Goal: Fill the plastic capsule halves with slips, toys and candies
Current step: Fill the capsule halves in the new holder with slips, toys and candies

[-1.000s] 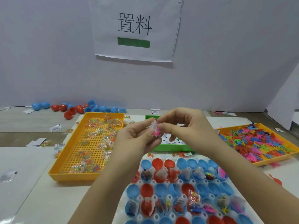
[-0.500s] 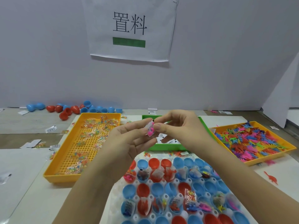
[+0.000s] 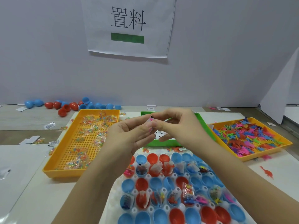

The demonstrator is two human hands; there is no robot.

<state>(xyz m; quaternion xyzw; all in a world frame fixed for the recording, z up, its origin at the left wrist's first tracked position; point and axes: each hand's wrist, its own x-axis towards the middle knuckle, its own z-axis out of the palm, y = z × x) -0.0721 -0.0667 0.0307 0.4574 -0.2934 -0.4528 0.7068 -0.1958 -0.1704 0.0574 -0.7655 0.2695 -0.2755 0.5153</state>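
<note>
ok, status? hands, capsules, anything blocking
Left hand and right hand pinch one slip with pink toy between fingertips, above the capsule halves. Several halves filled, several bare. Nothing blocking.

A single head-worn camera looks forward and down from close above the worktop (image 3: 29,188), its wide view running from the near rack of capsule halves (image 3: 169,199) to the back wall (image 3: 218,62).

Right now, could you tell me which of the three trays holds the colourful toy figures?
The orange tray on the right, heaped with toy figures; the left orange tray holds candy packets, the green tray slips.
</note>
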